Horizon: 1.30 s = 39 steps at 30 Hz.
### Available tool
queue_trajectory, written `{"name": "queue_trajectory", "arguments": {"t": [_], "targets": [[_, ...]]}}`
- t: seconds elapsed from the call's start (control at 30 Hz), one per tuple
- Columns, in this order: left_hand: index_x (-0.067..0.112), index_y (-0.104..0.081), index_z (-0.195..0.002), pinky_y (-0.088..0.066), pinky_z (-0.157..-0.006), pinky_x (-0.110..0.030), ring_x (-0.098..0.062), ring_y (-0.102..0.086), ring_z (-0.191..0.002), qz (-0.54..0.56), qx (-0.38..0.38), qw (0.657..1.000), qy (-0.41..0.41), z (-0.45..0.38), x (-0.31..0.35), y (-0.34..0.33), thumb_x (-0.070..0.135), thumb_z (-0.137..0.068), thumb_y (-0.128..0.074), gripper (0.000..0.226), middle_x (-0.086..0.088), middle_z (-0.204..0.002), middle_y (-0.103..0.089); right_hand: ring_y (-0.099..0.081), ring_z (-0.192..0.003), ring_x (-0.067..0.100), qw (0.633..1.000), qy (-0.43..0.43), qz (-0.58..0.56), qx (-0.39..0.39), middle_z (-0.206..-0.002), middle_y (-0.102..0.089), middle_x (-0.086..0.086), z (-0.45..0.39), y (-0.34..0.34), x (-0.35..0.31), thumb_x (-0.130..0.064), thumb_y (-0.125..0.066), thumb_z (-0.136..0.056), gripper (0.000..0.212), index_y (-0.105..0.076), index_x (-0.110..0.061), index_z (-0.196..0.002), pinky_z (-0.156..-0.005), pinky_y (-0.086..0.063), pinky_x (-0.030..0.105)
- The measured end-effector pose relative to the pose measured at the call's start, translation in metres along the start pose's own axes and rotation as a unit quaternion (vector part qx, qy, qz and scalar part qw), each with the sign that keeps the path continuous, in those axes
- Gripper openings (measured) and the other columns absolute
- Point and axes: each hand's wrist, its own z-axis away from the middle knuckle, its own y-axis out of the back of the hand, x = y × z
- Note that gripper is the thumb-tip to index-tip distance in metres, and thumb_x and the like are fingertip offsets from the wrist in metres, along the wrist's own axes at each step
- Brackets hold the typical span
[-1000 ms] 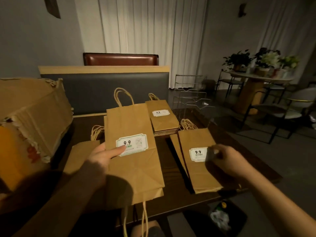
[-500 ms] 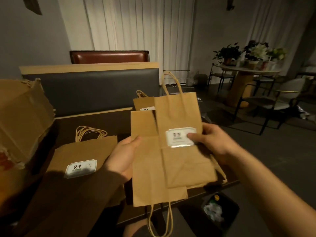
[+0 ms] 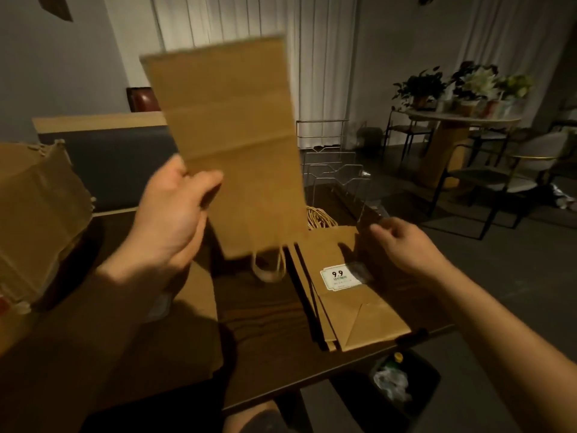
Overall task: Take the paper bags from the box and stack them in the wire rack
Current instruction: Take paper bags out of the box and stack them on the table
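My left hand (image 3: 175, 214) grips a flat brown paper bag (image 3: 237, 145) by its left edge and holds it up, upside down, with its handles (image 3: 268, 267) hanging below. The bag is blurred. My right hand (image 3: 402, 245) hovers with fingers apart over a small stack of flat bags (image 3: 349, 307) bearing a "9.9" label, at the table's right side. Another flat bag (image 3: 196, 301) lies under my left forearm. The wire rack (image 3: 334, 170) stands behind the stack at the table's far right. The cardboard box (image 3: 37, 232) sits at the left.
The dark wooden table (image 3: 265, 326) ends just right of the stack. A bin (image 3: 396, 385) with rubbish stands on the floor below that edge. A padded bench back (image 3: 109, 160) runs behind the table. Chairs and a round table with plants (image 3: 462, 120) fill the right background.
My left hand has lifted one bag high and turned it handles-down. My right hand has let go of its bag, which now lies on the right stack.
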Motion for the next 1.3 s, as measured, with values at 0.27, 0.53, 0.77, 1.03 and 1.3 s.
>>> {"name": "queue_trajectory", "arguments": {"t": [0.27,0.53,0.77,1.03,1.3], "targets": [[0.057,-0.065,-0.113,0.011,-0.123,-0.04,-0.005,0.01,-0.152,-0.386,-0.331,0.86,-0.04,0.011,-0.126,-0.05,-0.012,-0.094,-0.042,0.075,0.03,-0.16,-0.017,-0.059,-0.122,0.03,0.947,-0.145,-0.274,-0.082,-0.137,-0.06,0.015,-0.002,0.011,0.021,-0.075,-0.048,-0.084,0.079,-0.065,-0.012,-0.128,-0.107,-0.044,0.046],[0.033,-0.017,-0.158,-0.035,-0.115,-0.044,-0.023,-0.048,-0.132,-0.045,0.021,0.949,0.31,0.014,-0.164,-0.06,0.011,-0.094,-0.064,0.083,-0.004,-0.152,-0.041,-0.058,-0.092,0.004,0.982,-0.071,-0.1,-0.147,-0.142,-0.052,0.003,0.013,-0.017,0.032,-0.033,-0.069,-0.092,0.075,-0.032,-0.012,-0.154,-0.072,-0.047,0.015],[0.01,-0.065,-0.118,-0.06,-0.065,-0.044,-0.035,-0.076,-0.079,0.012,0.014,0.899,0.438,-0.003,-0.169,-0.083,0.012,-0.084,-0.077,0.037,-0.019,-0.093,-0.076,-0.043,-0.137,0.015,0.991,-0.022,-0.111,-0.069,-0.155,-0.042,0.001,0.03,-0.036,0.035,-0.031,-0.067,-0.094,0.076,-0.027,-0.012,-0.156,-0.106,-0.035,0.023],[0.028,-0.058,-0.122,-0.06,-0.083,-0.043,-0.022,-0.072,-0.101,-0.023,-0.035,0.983,0.181,0.025,-0.144,-0.085,-0.002,-0.089,-0.068,0.046,-0.004,-0.114,-0.073,-0.067,-0.096,-0.001,0.961,0.031,-0.269,-0.062,-0.116,-0.067,-0.021,0.049,-0.033,0.02,-0.04,-0.074,-0.086,0.052,-0.048,-0.042,-0.131,-0.08,-0.055,0.018],[0.029,-0.058,-0.112,-0.057,-0.089,-0.038,-0.011,-0.07,-0.101,-0.121,-0.014,0.992,0.01,0.028,-0.125,-0.077,0.025,-0.085,-0.076,0.033,0.004,-0.108,-0.073,-0.068,-0.099,0.0,0.928,0.172,-0.328,0.036,-0.104,-0.072,-0.018,0.044,-0.036,0.004,-0.034,-0.07,-0.078,0.04,-0.059,-0.025,-0.116,-0.079,-0.052,0.016]]}}
